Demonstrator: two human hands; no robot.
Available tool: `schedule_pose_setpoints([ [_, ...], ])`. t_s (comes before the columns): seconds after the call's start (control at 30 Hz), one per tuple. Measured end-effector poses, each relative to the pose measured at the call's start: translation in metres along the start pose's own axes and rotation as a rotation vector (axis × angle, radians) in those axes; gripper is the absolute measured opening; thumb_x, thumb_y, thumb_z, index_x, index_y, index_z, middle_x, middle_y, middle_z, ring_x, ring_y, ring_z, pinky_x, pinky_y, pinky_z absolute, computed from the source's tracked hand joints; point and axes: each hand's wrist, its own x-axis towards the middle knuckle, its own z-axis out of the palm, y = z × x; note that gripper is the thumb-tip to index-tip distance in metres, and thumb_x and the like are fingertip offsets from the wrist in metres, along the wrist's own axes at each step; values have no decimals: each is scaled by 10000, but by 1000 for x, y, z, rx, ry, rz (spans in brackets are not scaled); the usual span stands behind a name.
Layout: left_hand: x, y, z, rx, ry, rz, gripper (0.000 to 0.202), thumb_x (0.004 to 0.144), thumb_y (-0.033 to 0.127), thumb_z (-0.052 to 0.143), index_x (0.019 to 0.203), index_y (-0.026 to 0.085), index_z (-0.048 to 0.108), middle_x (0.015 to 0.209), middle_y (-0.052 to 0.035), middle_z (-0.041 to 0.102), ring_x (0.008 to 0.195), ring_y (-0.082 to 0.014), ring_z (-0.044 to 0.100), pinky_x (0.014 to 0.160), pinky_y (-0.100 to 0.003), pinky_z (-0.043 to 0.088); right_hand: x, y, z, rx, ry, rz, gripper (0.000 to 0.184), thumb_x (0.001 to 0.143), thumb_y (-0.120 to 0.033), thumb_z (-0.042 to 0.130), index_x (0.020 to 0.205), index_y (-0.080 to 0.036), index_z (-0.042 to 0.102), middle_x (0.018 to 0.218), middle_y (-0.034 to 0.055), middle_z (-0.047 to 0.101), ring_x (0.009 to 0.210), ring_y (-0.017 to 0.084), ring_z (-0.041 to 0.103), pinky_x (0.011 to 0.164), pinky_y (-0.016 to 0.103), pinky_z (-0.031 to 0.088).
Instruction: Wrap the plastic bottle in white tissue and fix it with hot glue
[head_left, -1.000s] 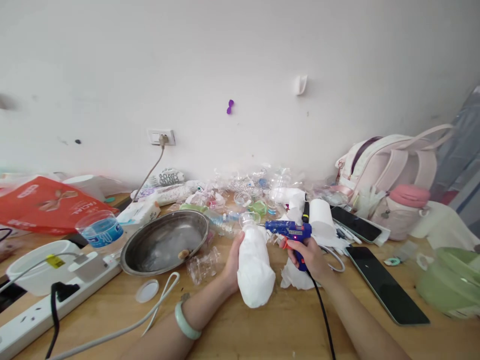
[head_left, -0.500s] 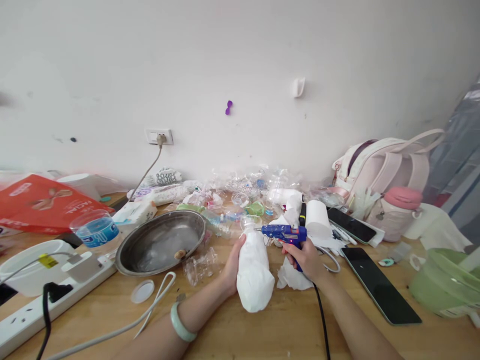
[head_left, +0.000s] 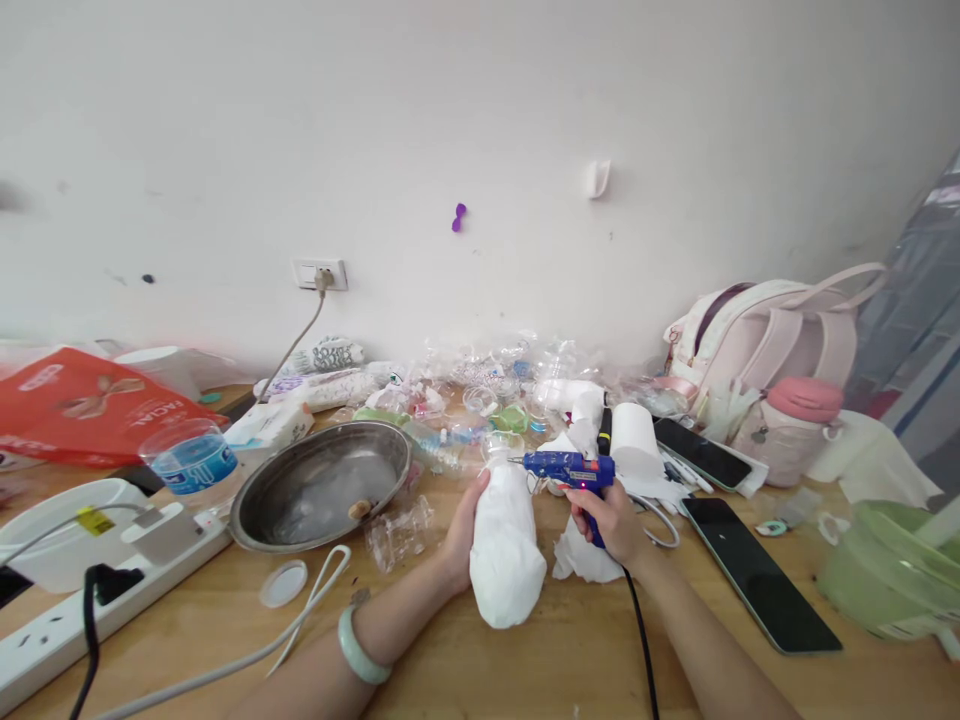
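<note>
My left hand (head_left: pixel 463 535) is closed around the left side of a bottle wrapped in white paper (head_left: pixel 507 560), its clear neck pointing away from me. In my right hand (head_left: pixel 611 520) is a blue hot glue gun (head_left: pixel 564 467), gripped by its handle with a small red light showing. The gun's nozzle points left and lies at the upper end of the wrapping, near the bottle's neck; whether it touches cannot be made out. A black cord (head_left: pixel 641 640) runs from the gun's handle toward me. Beneath the gun lies a crumpled piece of white paper (head_left: pixel 587 556).
To the left are a metal basin (head_left: pixel 259 520), a cut plastic bottle (head_left: pixel 196 470) and a white power strip (head_left: pixel 82 635). On the right lie a dark phone (head_left: pixel 761 575), a paper roll (head_left: pixel 634 440) and a green container (head_left: pixel 885 570). Clear plastic scraps crowd the back by the wall.
The wrapped bottle has shifted very slightly left and toward me. The glue gun stays at the neck end, and both hands keep their holds.
</note>
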Motion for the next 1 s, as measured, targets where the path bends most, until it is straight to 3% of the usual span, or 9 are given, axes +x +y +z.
schedule_pose_setpoints([
  [0.17,0,1,2,-7,17,-1,445,862,466,432,795,137,724,646,-52,699,617,-190,654,632,-264,492,0,1,0,-48,0,-11,233,614,-396,621,524,-210,512,346,-53,458,319,103,396,348,238,319],
  [0.47,-3,2,5,-37,10,-24,470,855,482,435,716,124,706,600,-57,679,570,-171,635,609,-254,485,5,12,-2,-39,-30,-57,191,671,-373,627,662,-182,623,378,-57,487,325,109,420,357,238,324],
  [0.8,1,3,6,-69,95,-70,487,856,505,406,761,99,657,589,-75,657,534,-176,595,607,-288,455,5,13,0,43,18,0,231,626,-395,661,654,-187,566,427,-67,478,336,85,404,334,211,292],
  [1.0,-1,5,8,-46,81,-39,439,867,464,423,778,98,648,595,-55,654,550,-162,588,628,-275,437,4,14,-1,36,15,-8,238,629,-402,666,622,-188,562,420,-63,466,332,86,405,335,216,308],
])
